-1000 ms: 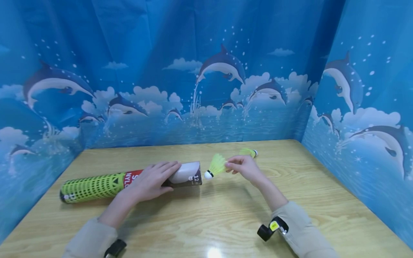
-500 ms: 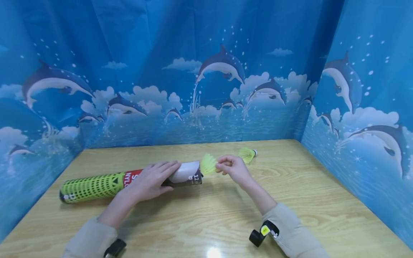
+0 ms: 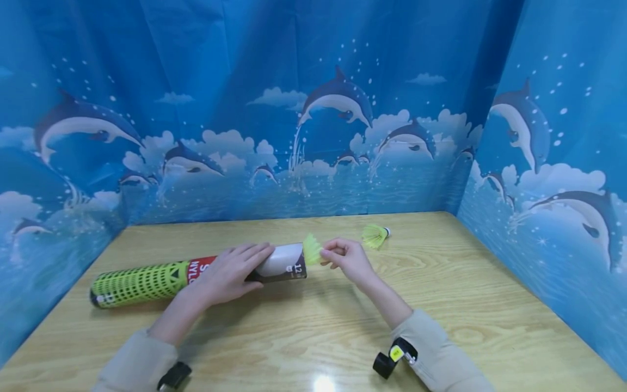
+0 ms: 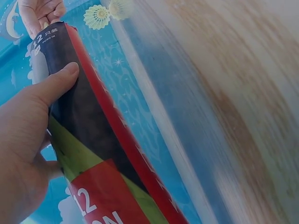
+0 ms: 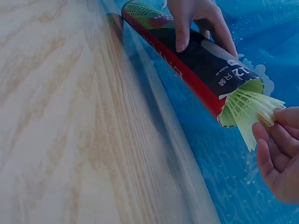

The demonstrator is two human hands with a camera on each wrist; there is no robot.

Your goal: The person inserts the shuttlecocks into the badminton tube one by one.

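A shuttlecock tube (image 3: 142, 284), green, red and black, lies on its side at the left of the table in the head view. Over its right part my left hand (image 3: 230, 274) grips it, thumb on the near side and fingers across the top. The tube's open end faces right. My right hand (image 3: 349, 261) pinches the skirt edge of a yellow shuttlecock (image 5: 250, 107). In the right wrist view its cork end is hidden inside the tube's mouth, while the flared skirt sticks out. Behind my right hand a second yellow shuttlecock (image 3: 375, 236) lies on the table.
The wooden table (image 3: 490, 305) stretches to the right and front. A blue dolphin-print curtain (image 3: 245, 109) borders it at the back and sides.
My right hand has moved left, and the pinched shuttlecock has gone from just outside the tube's mouth to partly inside it. My left hand has stayed on the tube.
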